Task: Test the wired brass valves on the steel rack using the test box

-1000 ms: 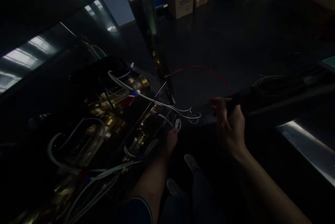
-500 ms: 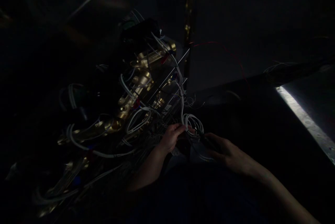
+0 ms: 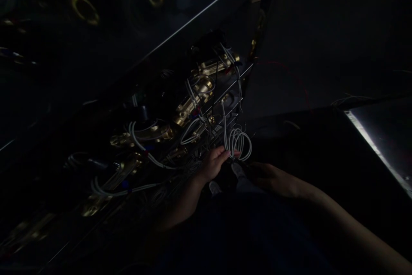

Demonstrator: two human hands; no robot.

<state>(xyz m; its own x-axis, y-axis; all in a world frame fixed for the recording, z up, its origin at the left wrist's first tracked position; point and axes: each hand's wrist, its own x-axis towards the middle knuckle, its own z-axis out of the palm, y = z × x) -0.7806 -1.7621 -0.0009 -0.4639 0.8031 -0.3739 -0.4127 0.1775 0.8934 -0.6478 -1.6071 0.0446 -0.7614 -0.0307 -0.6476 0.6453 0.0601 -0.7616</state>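
A coil of thin white cable (image 3: 247, 143) stands up from my left hand (image 3: 212, 165), whose thumb and fingers are closed on its lower part. Just to the right, my right hand (image 3: 278, 179) is wrapped round a dark hand tool (image 3: 247, 166). The tool's tip reaches toward the bottom of the coil; its exact kind is lost in the dark, and I cannot tell whether it touches the cable. From the coil, white strands run up to brass valve fittings (image 3: 206, 88) on the left.
More brass fittings (image 3: 125, 170) with looped white cables follow the slanted rack at left. Thin metal rods (image 3: 233, 83) lie behind the coil. A thin red wire (image 3: 299, 77) hangs across the dark panel. A bright strip (image 3: 375, 148) is at right. Shoes (image 3: 215, 187) show below.
The view has shifted, so the fittings appear farther right and smaller. My left hand still grips the cable coil, which has opened into looser loops. My right hand with the tool sits slightly higher.
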